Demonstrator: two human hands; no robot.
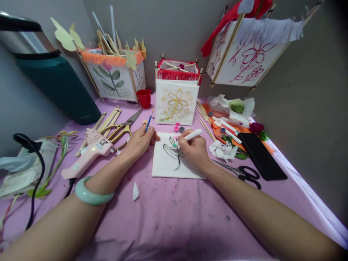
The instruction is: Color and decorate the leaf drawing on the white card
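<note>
The right hand point(194, 148) grips a white marker point(193, 134), its green tip point(174, 145) at the leaves point(168, 149) of the plant drawing point(178, 159) on the white panel point(164, 167), which lies flat on the lilac tablecloth point(176, 217); colouring these leaves seems the step in hand. The left hand point(143, 138) pinches a slim blue paintbrush point(149, 119) beside the panel's edge. A further stroke would call for a steady tip within the outline

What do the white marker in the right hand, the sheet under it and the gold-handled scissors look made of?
White marker: smooth, opaque, probably plastic. Sheet: matte, slightly uneven edge; paper or cloth, unclear which. Gold-handled scissors: glossy gold and grey, likely metal.
</note>
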